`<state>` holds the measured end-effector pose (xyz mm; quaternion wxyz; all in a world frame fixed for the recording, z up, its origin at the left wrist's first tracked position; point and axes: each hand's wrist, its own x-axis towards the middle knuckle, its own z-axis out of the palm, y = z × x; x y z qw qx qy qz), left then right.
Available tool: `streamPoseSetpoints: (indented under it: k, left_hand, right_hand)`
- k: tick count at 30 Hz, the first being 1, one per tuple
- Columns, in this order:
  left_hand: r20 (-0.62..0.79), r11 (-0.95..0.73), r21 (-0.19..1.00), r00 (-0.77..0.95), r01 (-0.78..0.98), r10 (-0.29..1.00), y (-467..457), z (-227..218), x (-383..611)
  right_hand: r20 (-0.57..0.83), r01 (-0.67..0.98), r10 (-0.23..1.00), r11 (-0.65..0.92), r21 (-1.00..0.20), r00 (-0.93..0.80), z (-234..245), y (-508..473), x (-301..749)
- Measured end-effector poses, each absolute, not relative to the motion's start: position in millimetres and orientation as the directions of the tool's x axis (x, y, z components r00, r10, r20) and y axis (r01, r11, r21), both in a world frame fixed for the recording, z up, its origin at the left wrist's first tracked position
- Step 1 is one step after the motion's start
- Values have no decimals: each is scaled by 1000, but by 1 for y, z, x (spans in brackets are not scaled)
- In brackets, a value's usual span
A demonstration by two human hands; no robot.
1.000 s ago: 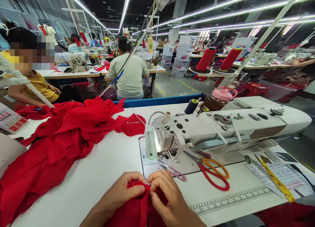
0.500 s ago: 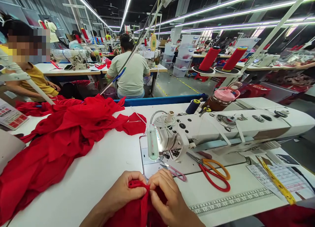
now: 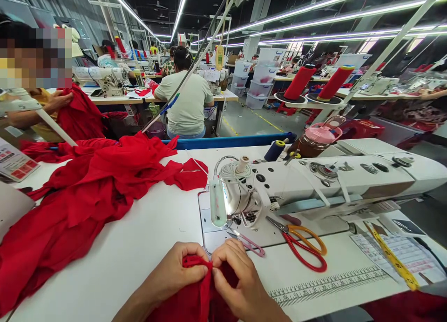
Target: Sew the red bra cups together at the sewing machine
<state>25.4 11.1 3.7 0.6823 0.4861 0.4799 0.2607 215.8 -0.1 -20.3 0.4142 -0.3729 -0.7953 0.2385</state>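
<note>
Both hands pinch a piece of red fabric (image 3: 199,291) at the table's front edge, thumbs and fingertips nearly meeting at a folded seam. My left hand (image 3: 176,271) is closed on its left side, and my right hand (image 3: 239,278) is closed on its right side. The lower part of the cloth hangs out of view. Just beyond my fingers stands a white sewing machine (image 3: 286,177). Pink thread snips (image 3: 252,245) lie near my right fingertips. Scissors (image 3: 307,250) with one orange and one red handle rest farther right.
A heap of red fabric (image 3: 91,187) covers the table's left side. On the right are a printed ruler (image 3: 331,285), a yellow tape measure (image 3: 393,257) and papers (image 3: 419,252). Behind the machine stand a navy thread cone (image 3: 274,150) and a pink-lidded jar (image 3: 319,135). Co-workers sit beyond.
My hands keep almost the same pinch on the red fabric. At the far left, a co-worker has raised a red cloth into view.
</note>
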Motion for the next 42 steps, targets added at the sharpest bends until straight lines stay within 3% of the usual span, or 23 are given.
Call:
streamPoseSetpoints:
  k: [29, 36, 42]
  left_hand:
    - [-333, 257, 938, 394, 234, 857, 8, 3, 23]
    - [-312, 221, 939, 382, 264, 870, 8, 6, 23]
    - [-265, 163, 943, 360, 289, 895, 6, 6, 26]
  right_hand:
    - [475, 474, 778, 628, -617, -411, -11, -1, 215]
    - [407, 424, 810, 573, -701, -422, -12, -3, 219]
    - [199, 366, 869, 385, -847, -453, -1, -3, 226]
